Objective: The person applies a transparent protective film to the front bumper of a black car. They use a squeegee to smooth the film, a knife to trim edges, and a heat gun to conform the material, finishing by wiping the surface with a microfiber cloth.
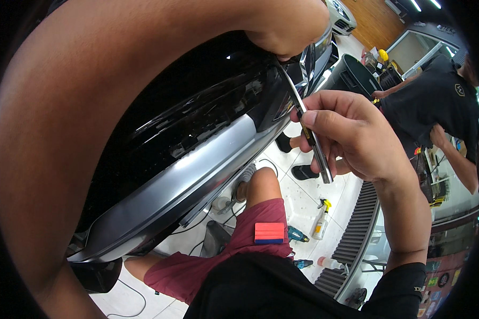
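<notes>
My right hand (351, 130) pinches a slim snap-off utility knife (320, 159) between thumb and fingers. Its long, narrow blade end points up and left toward the car's corner, close to the bodywork. Across the top reaches my left arm, and my left hand (295, 32) lies at the glossy black car panel (197, 101) near the light; its fingers are mostly hidden. Below the black panel runs a silver bumper trim (170, 178). A red squeegee (269, 232) with a dark blue edge rests on my maroon shorts.
A co-worker in a black shirt (428, 101) stands at the right, beside a large dark bin (351, 74). On the tiled floor are a spray bottle (321, 223), a teal power tool (298, 234) and cables. A ribbed grey strip (356, 231) runs along the right.
</notes>
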`<state>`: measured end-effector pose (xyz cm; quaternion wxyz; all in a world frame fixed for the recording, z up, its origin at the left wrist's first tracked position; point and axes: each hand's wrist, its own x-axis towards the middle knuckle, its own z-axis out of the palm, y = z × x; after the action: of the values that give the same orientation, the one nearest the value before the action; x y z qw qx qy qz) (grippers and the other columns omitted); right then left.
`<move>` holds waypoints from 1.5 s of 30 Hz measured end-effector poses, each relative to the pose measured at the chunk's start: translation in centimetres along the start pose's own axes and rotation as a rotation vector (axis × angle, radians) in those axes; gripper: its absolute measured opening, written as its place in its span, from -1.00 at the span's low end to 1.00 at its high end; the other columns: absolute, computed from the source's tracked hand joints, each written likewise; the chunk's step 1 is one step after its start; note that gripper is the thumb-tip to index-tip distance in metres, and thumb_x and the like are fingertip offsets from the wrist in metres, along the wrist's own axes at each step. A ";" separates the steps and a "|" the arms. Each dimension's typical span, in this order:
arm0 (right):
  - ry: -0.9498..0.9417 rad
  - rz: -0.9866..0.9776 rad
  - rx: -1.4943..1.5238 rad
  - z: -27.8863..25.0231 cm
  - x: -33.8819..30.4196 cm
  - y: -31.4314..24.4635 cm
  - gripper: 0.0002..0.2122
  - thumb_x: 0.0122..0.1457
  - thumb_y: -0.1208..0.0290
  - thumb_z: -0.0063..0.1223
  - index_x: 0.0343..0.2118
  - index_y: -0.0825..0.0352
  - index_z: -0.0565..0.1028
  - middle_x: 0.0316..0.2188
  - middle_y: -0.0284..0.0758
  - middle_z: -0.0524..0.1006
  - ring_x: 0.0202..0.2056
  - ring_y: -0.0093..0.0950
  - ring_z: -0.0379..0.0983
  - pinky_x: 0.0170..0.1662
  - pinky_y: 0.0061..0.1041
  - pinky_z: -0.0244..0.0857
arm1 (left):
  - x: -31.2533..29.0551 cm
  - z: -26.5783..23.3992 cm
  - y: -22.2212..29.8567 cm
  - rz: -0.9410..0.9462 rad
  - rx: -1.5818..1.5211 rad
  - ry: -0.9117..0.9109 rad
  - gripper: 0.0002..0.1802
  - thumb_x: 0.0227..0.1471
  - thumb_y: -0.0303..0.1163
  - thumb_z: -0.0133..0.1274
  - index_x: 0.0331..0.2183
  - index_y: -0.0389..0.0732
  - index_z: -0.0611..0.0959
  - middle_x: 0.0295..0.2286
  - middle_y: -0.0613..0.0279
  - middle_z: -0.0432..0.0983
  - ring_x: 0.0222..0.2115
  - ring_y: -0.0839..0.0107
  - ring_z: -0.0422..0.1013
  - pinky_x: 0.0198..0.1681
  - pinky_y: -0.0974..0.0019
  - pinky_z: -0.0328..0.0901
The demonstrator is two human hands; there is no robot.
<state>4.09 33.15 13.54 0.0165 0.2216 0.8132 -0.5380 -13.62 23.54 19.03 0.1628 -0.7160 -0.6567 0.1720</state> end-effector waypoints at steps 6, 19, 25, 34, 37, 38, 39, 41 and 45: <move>-0.022 0.044 0.173 0.3 0.1 0.8 -0.80 0.28 0.37 0.05 -0.27 0.45 0.50 -0.51 -0.35 0.57 -0.65 -0.68 0.44 -0.63 -0.68 0.37 | -0.4 -0.2 0.9 -0.149 -0.139 0.069 -0.83 -0.03 -0.45 0.10 -0.40 -0.26 0.76 -0.43 -0.04 0.64 -0.39 0.07 0.57 -0.29 0.12 0.40; -0.061 0.057 0.421 0.7 -0.1 0.9 -0.81 0.26 0.46 0.05 -0.19 0.50 0.47 -0.43 -0.20 0.57 -0.46 -0.51 0.61 -0.56 -0.48 0.57 | -0.3 -1.0 2.1 -0.346 -0.223 0.113 -0.79 -0.05 -0.47 0.09 -0.34 -0.27 0.76 -0.35 -0.08 0.65 -0.31 0.02 0.57 -0.23 0.09 0.40; -0.148 0.029 0.536 1.6 0.1 0.6 -0.79 0.26 0.47 0.02 -0.17 0.54 0.46 -0.45 -0.17 0.58 -0.46 -0.49 0.61 -0.56 -0.46 0.58 | -1.2 -1.9 2.2 -0.387 -0.205 0.023 -0.80 -0.04 -0.47 0.10 -0.35 -0.27 0.76 -0.37 -0.08 0.65 -0.33 0.02 0.57 -0.23 0.10 0.40; -0.156 0.026 0.605 1.2 0.2 1.3 -0.79 0.26 0.46 0.01 -0.17 0.54 0.47 -0.46 -0.17 0.58 -0.47 -0.48 0.62 -0.53 -0.43 0.60 | -1.1 0.3 0.7 -0.156 -0.211 0.208 -0.80 -0.04 -0.50 0.09 -0.35 -0.29 0.76 -0.38 -0.09 0.64 -0.33 0.01 0.57 -0.23 0.11 0.39; -0.140 0.030 0.606 0.9 0.4 1.2 -0.79 0.25 0.45 0.02 -0.18 0.53 0.47 -0.47 -0.17 0.58 -0.48 -0.49 0.62 -0.54 -0.45 0.59 | -1.5 0.3 0.8 -0.180 -0.234 0.217 -0.79 -0.03 -0.50 0.08 -0.34 -0.29 0.75 -0.37 -0.10 0.64 -0.32 0.00 0.57 -0.21 0.12 0.39; -0.146 0.029 0.606 1.0 0.5 1.0 -0.78 0.25 0.44 0.02 -0.18 0.53 0.47 -0.48 -0.17 0.58 -0.49 -0.49 0.61 -0.54 -0.46 0.59 | -1.7 0.0 1.0 -0.218 -0.240 0.181 -0.79 -0.02 -0.49 0.08 -0.34 -0.29 0.75 -0.36 -0.10 0.64 -0.31 0.00 0.57 -0.21 0.12 0.39; -0.149 0.028 0.596 1.2 0.4 0.8 -0.78 0.25 0.44 0.02 -0.19 0.53 0.47 -0.49 -0.17 0.58 -0.50 -0.50 0.61 -0.55 -0.47 0.58 | -1.8 -0.3 1.2 -0.255 -0.246 0.145 -0.79 -0.02 -0.49 0.07 -0.34 -0.29 0.75 -0.36 -0.10 0.64 -0.31 0.00 0.56 -0.21 0.12 0.39; -0.129 0.034 0.580 1.3 0.4 0.8 -0.78 0.25 0.43 0.02 -0.19 0.52 0.47 -0.51 -0.18 0.58 -0.52 -0.51 0.60 -0.57 -0.49 0.57 | -0.6 -0.8 1.5 -0.292 -0.266 0.079 -0.79 -0.01 -0.48 0.07 -0.34 -0.29 0.75 -0.35 -0.10 0.64 -0.30 0.01 0.56 -0.20 0.12 0.39; -0.096 0.037 0.529 1.3 -0.3 0.9 -0.79 0.25 0.43 0.02 -0.20 0.51 0.47 -0.53 -0.18 0.58 -0.55 -0.51 0.59 -0.59 -0.50 0.55 | -1.0 0.8 0.3 -0.140 -0.277 0.206 -0.79 0.00 -0.47 0.07 -0.34 -0.28 0.75 -0.36 -0.10 0.64 -0.31 0.02 0.57 -0.20 0.11 0.39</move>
<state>4.42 32.19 12.29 0.0064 0.2074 0.6383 -0.7413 -13.78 22.49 18.25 0.1407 -0.6980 -0.7021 -0.0062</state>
